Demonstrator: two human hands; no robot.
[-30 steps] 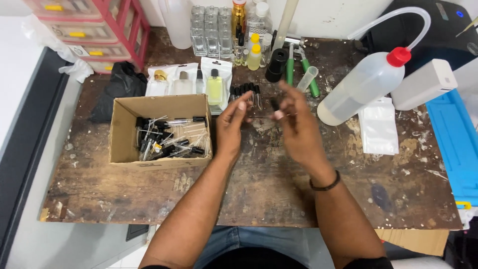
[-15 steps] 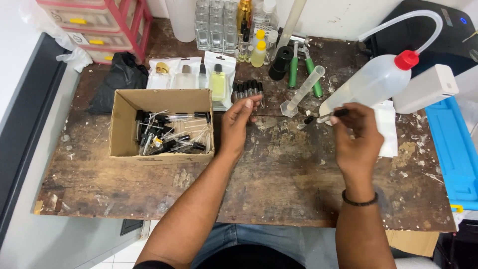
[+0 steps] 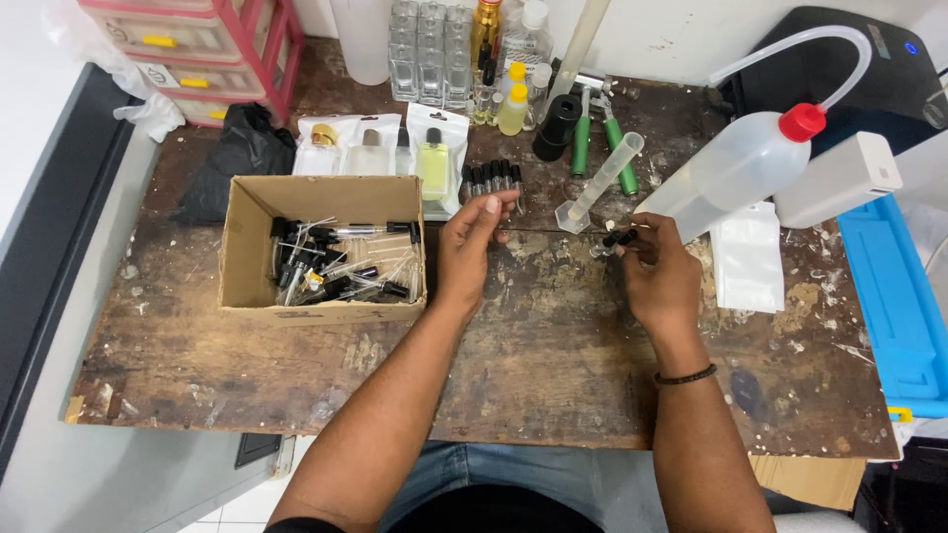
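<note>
Right hand [image 3: 660,281] has its grip pinched on a small black-capped vial [image 3: 614,242] just above the worn tabletop [image 3: 553,355], next to the plastic measuring cylinder [image 3: 602,183]. Left hand [image 3: 472,242] has loosely curled fingers touching a row of dark-capped vials [image 3: 494,178]. The cardboard box [image 3: 247,286] beside it holds a jumble of black sprayer caps with thin tubes.

black-capped clear vials [image 3: 491,178] just past the left fingers [image 3: 489,207]; a black-capped vial [image 3: 614,240] in the right fingers [image 3: 632,247]. brown box [image 3: 247,247], red-capped bottle [image 3: 736,168], green-handled pliers [image 3: 602,148], worn brown surface [image 3: 553,365], blue tray [image 3: 899,296].
</note>
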